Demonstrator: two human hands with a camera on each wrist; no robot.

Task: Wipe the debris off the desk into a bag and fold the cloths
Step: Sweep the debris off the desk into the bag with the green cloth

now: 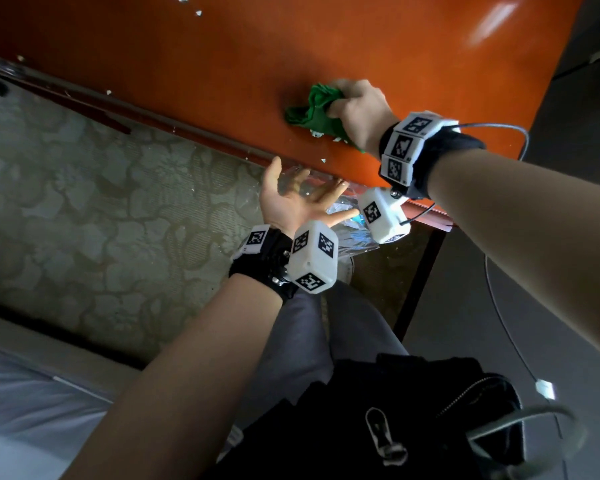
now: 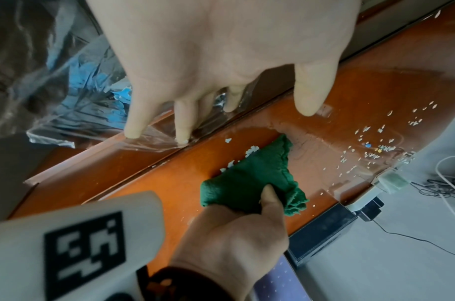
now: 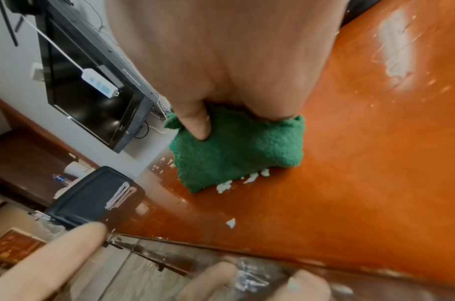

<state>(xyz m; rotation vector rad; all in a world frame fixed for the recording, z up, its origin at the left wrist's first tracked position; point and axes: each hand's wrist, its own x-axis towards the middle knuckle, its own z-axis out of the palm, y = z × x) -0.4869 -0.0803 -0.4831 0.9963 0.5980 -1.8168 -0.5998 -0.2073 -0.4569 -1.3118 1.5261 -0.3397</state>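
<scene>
My right hand (image 1: 352,105) grips a bunched green cloth (image 1: 310,110) and holds it down on the orange desk (image 1: 222,46), a short way in from the near edge. White crumbs (image 3: 247,179) lie against the cloth's (image 3: 247,150) leading edge, and one bit (image 3: 231,222) sits closer to the edge. More crumbs (image 2: 375,150) are scattered farther along the desk. My left hand (image 1: 309,188) is below the desk edge, palm up, its straight spread fingers (image 2: 181,124) pressing the mouth of a clear plastic bag (image 1: 347,216) against the edge. Blue scraps show inside the bag (image 2: 74,85).
A black tray (image 3: 92,195) holding a folded white cloth (image 3: 120,195) sits at the desk's far end, below a wall TV (image 3: 92,87) and a hanging power strip (image 3: 100,83). Patterned carpet (image 1: 101,202) lies left of the desk. A black bag (image 1: 413,410) rests on my lap.
</scene>
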